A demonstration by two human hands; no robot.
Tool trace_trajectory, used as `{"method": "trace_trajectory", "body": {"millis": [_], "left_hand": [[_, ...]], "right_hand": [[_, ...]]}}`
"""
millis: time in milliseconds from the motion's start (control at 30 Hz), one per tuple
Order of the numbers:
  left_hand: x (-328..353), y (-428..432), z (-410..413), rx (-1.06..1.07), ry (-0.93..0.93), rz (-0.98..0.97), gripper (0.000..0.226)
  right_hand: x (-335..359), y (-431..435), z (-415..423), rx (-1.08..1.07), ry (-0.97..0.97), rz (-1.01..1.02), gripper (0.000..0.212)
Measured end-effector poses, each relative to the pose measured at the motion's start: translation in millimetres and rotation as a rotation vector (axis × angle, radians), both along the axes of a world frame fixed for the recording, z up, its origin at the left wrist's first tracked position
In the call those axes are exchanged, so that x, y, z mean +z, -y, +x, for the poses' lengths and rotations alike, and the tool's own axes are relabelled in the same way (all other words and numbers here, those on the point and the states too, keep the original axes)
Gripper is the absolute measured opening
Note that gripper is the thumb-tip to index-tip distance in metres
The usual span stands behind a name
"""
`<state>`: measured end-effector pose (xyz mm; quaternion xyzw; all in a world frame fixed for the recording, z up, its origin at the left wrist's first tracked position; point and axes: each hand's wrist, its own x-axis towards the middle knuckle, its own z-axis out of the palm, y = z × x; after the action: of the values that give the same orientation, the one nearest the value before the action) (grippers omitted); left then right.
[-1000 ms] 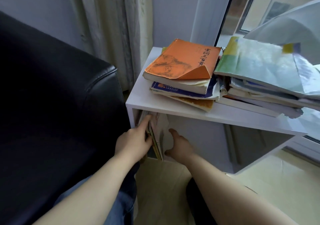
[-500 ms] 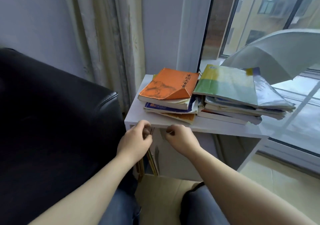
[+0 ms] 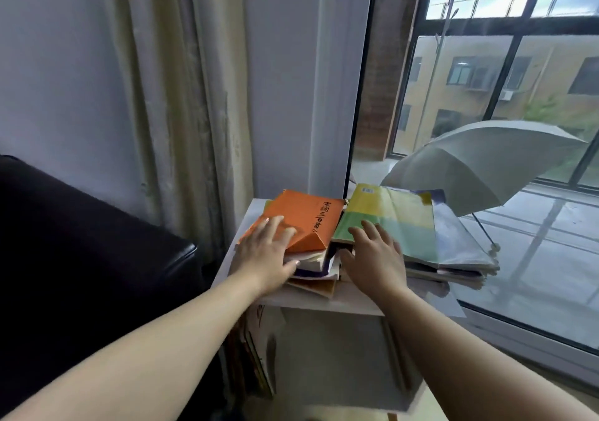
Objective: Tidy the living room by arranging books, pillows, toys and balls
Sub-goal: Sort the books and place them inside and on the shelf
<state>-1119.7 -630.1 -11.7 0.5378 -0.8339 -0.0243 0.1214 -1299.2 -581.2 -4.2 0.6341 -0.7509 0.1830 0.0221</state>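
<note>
Left hand point(image 3: 265, 255) lies flat, fingers spread, on the orange book point(image 3: 311, 216). Right hand point(image 3: 376, 257), fingers likewise spread, rests on the green-yellow book point(image 3: 400, 221) just beside it. Both books top stacks point(image 3: 312, 279) on the white table point(image 3: 324, 304)

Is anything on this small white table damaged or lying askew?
Yes. The orange book has its near cover corner folded over, and the books under it stick out at different angles. The stack beneath the green book also fans out unevenly.
</note>
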Motion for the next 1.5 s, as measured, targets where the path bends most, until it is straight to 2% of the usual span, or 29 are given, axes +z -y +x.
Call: {"method": "trace_trajectory", "body": {"millis": [133, 200, 367, 600, 967, 1067, 1167, 1367, 1500], "left_hand": [[-4, 24, -23, -0.008, 0.077, 0.288, 0.069], [-10, 30, -34, 0.010, 0.109, 0.347, 0.069], [0, 41, -39, -0.036, 0.275, 0.273, 0.061], [8, 43, -43, -0.105, 0.488, 0.149, 0.053], [13, 49, -45, -0.257, 0.676, 0.049, 0.056], [13, 54, -43, -0.234, 0.611, 0.076, 0.063], [18, 60, -35, -0.159, 0.418, 0.168, 0.062], [23, 65, -24, -0.032, 0.177, 0.263, 0.047], [20, 63, -17, 0.040, 0.066, 0.231, 0.041]], "right_hand": [[-4, 26, -19, -0.029, -0.027, 0.343, 0.068], [-8, 35, -25, -0.013, -0.105, 0.444, 0.073], [-11, 44, -17, -0.043, -0.142, 0.421, 0.075], [-5, 51, -12, -0.028, -0.147, 0.400, 0.063], [-2, 51, -13, -0.018, -0.154, 0.428, 0.065], [-1, 51, -14, -0.017, -0.139, 0.430, 0.064], [2, 51, -14, -0.017, -0.133, 0.436, 0.066], [1, 52, -12, -0.027, -0.135, 0.430, 0.069], [0, 58, -10, -0.084, -0.122, 0.402, 0.071]]}}
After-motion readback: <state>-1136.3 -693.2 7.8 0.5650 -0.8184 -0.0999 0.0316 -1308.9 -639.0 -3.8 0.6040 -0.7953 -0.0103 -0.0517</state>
